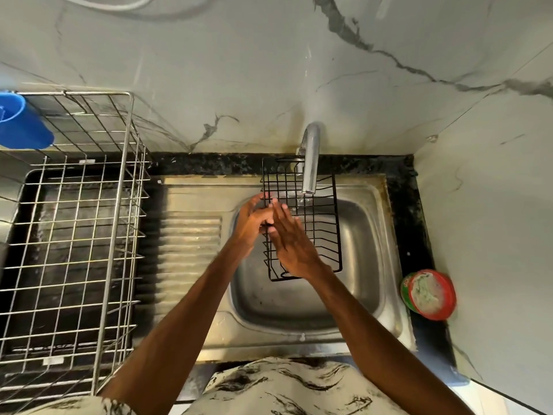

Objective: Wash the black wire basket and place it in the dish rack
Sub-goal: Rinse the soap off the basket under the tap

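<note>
gripping black wire basket [320,223] in left hand [251,218], right hand [291,239] flat on wires under tap [311,163]; may slip from wet grip before dish rack [118,205] at 9 o'clock.

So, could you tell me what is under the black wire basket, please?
The steel sink basin shows through the mesh of the black wire basket. The left hand and right hand cover its left part, hiding whatever lies beneath there.
</note>
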Demonstrator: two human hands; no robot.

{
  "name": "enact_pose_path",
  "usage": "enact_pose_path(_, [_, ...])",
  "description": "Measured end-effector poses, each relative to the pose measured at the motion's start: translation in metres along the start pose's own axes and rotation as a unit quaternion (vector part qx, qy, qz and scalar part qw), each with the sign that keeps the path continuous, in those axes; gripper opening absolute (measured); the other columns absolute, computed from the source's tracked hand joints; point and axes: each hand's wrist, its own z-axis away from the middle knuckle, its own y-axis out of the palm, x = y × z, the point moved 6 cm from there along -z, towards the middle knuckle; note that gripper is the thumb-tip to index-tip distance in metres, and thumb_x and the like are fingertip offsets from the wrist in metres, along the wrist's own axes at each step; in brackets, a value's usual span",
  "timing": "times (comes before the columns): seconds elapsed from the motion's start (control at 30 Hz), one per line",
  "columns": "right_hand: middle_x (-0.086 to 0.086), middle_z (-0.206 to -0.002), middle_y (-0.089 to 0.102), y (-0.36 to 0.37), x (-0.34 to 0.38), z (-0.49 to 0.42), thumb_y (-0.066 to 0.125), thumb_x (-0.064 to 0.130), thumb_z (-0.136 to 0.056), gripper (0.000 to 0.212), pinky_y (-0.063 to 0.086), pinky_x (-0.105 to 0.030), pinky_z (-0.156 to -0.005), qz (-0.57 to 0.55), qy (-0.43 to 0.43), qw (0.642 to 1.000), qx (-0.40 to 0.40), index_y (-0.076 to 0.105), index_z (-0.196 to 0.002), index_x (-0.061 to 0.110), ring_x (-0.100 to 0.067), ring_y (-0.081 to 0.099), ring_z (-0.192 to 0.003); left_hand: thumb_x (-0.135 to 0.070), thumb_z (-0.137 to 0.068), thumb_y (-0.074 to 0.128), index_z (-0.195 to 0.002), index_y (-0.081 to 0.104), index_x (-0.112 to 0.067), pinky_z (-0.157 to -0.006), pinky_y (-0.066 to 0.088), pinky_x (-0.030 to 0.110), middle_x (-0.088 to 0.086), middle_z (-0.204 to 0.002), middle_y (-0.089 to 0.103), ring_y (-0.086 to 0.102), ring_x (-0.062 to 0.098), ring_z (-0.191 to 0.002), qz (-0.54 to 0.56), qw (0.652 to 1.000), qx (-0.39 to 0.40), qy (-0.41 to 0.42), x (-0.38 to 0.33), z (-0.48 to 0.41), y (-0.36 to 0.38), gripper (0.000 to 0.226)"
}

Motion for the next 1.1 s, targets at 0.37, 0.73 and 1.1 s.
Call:
enact_pose_path(0.37, [0.005,-0.166,-0.026,0.002,-0.021,0.009,0.008,0.049,-0.107,0.063,0.001,-0.054,-0.126,0.046,0.079,0.996,-0.003,-0.018,-0.159,0.025,-0.016,-0.022,-0.153,0.005,-0.092,0.062,-0.128,0.056,0.005,-0.076,0.055,0.027,0.002,-0.103,0.074,0.07,0.007,-0.083,-0.02,0.999,0.017,0.038,-0.013,-0.01,-0.006,0.037])
enact_pose_path(0.73, [0.002,-0.167,-0.023,-0.001,-0.015,0.018,0.002,0.052,-0.103,0.065,-0.001,-0.055,-0.124,0.081,0.104,0.991,-0.001,-0.012,-0.161,0.026,-0.02,-0.019,-0.154,-0.016,-0.091,0.063,-0.129,0.062,-0.01,-0.099,0.053,0.052,0.013,-0.12,0.074,0.069,0.028,-0.108,0.027,1.0,0.016,0.001,-0.002,-0.017,-0.001,0.039])
enact_pose_path(1.1, [-0.003,-0.167,-0.025,-0.006,-0.015,0.027,0.009,0.052,-0.106,0.065,0.003,-0.053,-0.126,0.112,0.095,0.987,0.061,-0.012,-0.161,0.023,-0.026,-0.018,-0.154,-0.012,-0.089,0.068,-0.12,0.07,-0.011,-0.071,0.055,0.03,0.006,-0.104,0.078,0.071,0.01,-0.079,0.083,0.997,0.004,0.0,0.005,-0.019,0.007,0.03])
